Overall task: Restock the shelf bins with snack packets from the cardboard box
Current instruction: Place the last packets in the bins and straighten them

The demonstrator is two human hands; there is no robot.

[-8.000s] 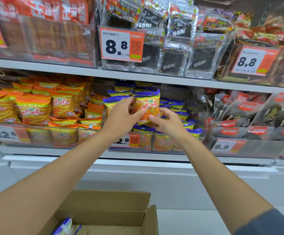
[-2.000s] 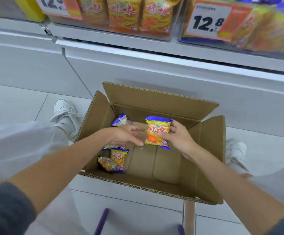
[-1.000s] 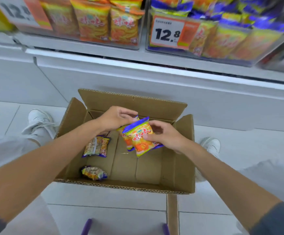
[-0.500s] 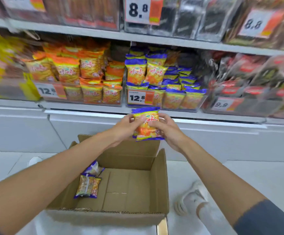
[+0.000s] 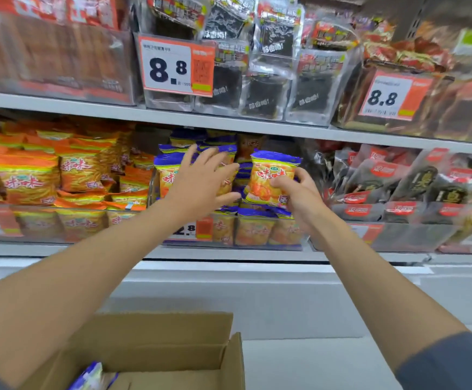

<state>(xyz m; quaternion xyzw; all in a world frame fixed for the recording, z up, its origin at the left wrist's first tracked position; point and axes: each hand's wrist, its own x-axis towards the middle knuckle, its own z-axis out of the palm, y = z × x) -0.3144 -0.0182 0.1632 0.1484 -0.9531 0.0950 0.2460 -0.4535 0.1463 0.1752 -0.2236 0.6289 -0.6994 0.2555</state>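
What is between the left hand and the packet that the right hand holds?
Head view: only a narrow gap between left hand and packet; shelved blue packets show behind it.

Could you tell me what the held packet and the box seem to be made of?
The snack packet in the right hand looks like glossy printed plastic film: shiny, crinkled. The box looks like matte brown cardboard, with creased flaps.

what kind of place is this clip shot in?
Most likely a retail shop's snack aisle: printed price tags on shelf bins, rows of bagged snacks, an open cardboard box below, a snack packet in the right hand.
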